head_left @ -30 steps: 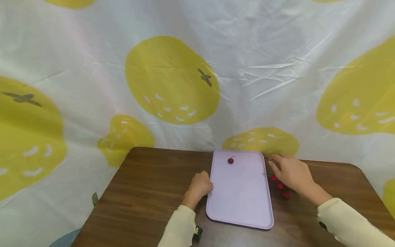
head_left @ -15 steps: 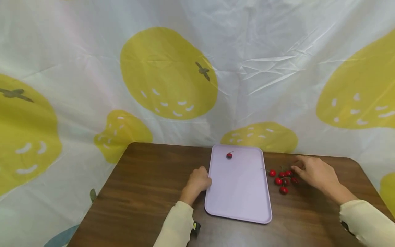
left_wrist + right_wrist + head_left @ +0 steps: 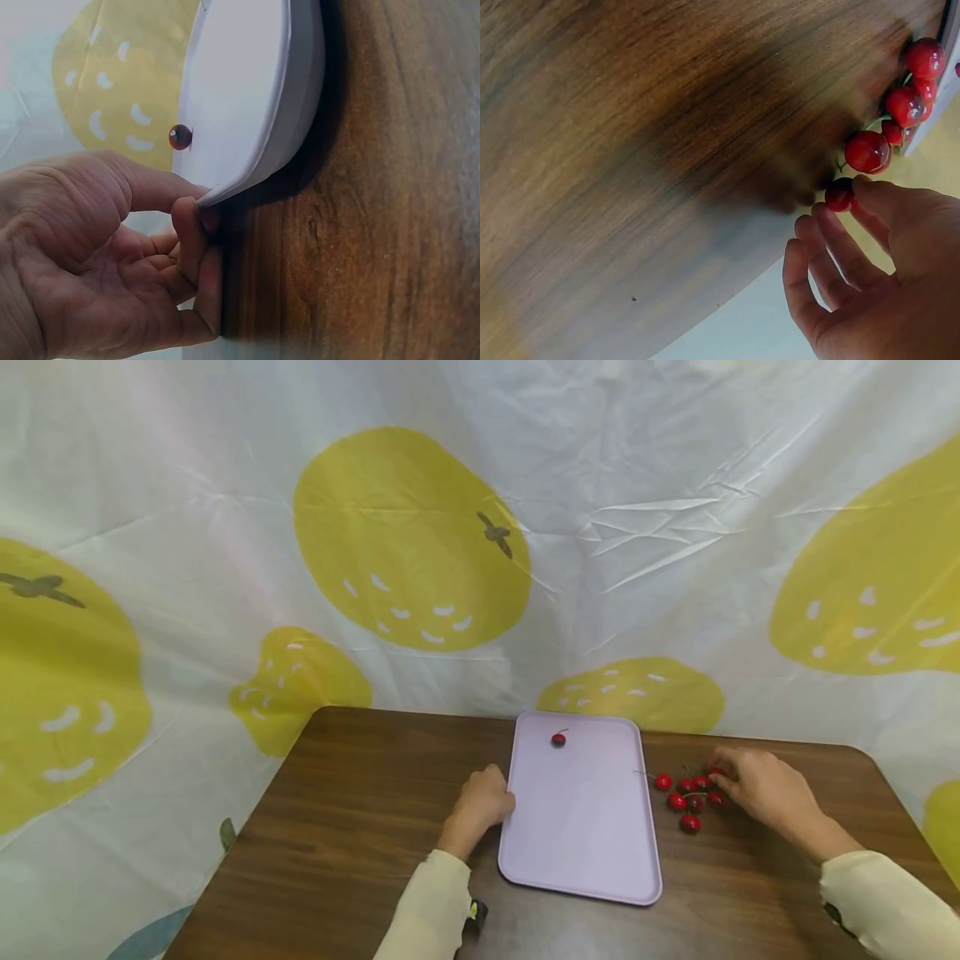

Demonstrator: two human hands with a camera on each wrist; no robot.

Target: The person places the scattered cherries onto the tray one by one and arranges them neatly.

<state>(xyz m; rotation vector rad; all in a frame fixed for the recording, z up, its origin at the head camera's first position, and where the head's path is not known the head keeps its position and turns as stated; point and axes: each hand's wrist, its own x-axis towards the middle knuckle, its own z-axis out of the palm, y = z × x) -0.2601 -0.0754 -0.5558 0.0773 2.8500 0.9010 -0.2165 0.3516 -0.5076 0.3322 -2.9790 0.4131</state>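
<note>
My left hand [image 3: 480,806] pinches the left rim of a pale lilac tray [image 3: 581,827] between thumb and forefinger, as the left wrist view shows up close. One cherry [image 3: 558,740] with its stem lies near the tray's far end. Right of the tray, my right hand [image 3: 765,783] has thumb and fingertips around a dark red cherry [image 3: 839,195] at the edge of a small group. The other cherries [image 3: 868,151], several of them with green stems, lie bunched on the wood between that hand and the tray.
A brown wood-grain table [image 3: 375,793] carries everything. Behind it hangs a white curtain [image 3: 637,552] printed with large yellow lemons, close against the table's far edge. A small black object [image 3: 476,915] shows at my left sleeve.
My right hand has moved right from beside the tray's edge to the far side of the cherry group, uncovering more cherries, and now pinches one. The left hand stays at the rim.
</note>
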